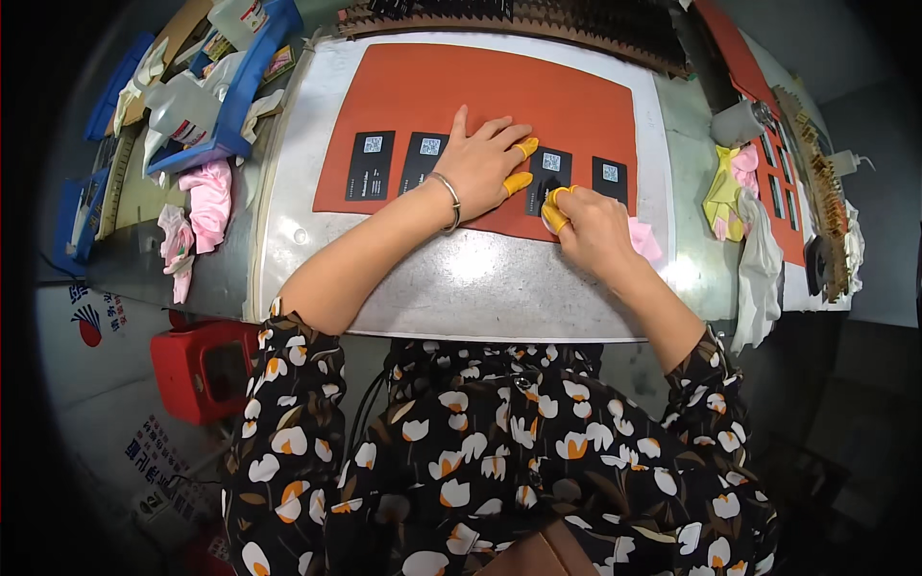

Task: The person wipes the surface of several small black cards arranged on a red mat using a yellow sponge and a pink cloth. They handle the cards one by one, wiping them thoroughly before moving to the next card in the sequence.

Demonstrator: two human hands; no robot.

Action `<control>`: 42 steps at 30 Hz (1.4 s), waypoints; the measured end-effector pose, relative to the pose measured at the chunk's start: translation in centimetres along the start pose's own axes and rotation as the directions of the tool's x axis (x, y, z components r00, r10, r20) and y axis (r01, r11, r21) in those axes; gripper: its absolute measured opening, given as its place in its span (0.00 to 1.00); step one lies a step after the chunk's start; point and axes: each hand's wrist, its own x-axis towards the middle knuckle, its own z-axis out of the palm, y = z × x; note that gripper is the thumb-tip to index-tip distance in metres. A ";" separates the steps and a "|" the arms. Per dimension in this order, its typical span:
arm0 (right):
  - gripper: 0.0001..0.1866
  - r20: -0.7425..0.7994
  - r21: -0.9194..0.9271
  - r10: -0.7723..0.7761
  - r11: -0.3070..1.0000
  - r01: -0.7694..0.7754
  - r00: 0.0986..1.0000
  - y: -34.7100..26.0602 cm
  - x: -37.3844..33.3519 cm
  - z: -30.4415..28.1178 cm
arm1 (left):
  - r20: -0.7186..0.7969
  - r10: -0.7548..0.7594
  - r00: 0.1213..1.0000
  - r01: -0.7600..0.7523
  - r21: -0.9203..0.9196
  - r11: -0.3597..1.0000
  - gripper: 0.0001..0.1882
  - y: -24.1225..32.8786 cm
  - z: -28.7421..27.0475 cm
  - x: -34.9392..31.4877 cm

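Observation:
An orange-red sheet [480, 86] lies on a white board, with several black cards in a row along its near part. Each card bears a printed square code. My left hand [485, 158] is spread flat on the sheet, between the second card [423, 158] and the third card [550, 173]. Yellow finger covers show on two of its fingertips. At the near end of the third card, the fingers of my right hand [586, 226] are bent and pressed together, also in yellow covers. What they pinch, if anything, is hidden. A pink cloth [644, 240] lies beside my right wrist.
A blue tray [230, 106] with plastic bottles stands at the left, near crumpled pink cloths [206, 202]. Toothed brown racks [538, 34] line the back. At the right are a metal-topped container [740, 125], yellow and white cloths [759, 269], and another orange-red sheet [789, 221].

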 end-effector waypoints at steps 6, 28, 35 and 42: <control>0.08 -0.017 -0.039 -0.063 0.997 0.062 0.998 2.0 1.3 -0.4 | -0.026 0.016 1.000 -0.016 0.006 1.000 0.22 -0.1 -0.1 0.0; 0.05 -0.056 -0.031 -0.037 0.999 0.035 0.998 2.5 2.2 -0.5 | -0.053 0.010 0.999 -0.012 -0.032 0.999 0.22 0.0 0.1 0.1; 0.03 0.008 -0.022 -0.073 0.997 0.073 0.997 1.8 1.1 -1.0 | -0.041 0.003 0.999 -0.005 -0.040 0.999 0.22 -0.1 0.2 0.1; 0.05 -0.035 -0.047 -0.005 0.999 0.003 0.999 1.7 2.1 -0.6 | -0.010 -0.005 1.000 0.005 -0.027 1.000 0.22 0.2 -0.2 0.2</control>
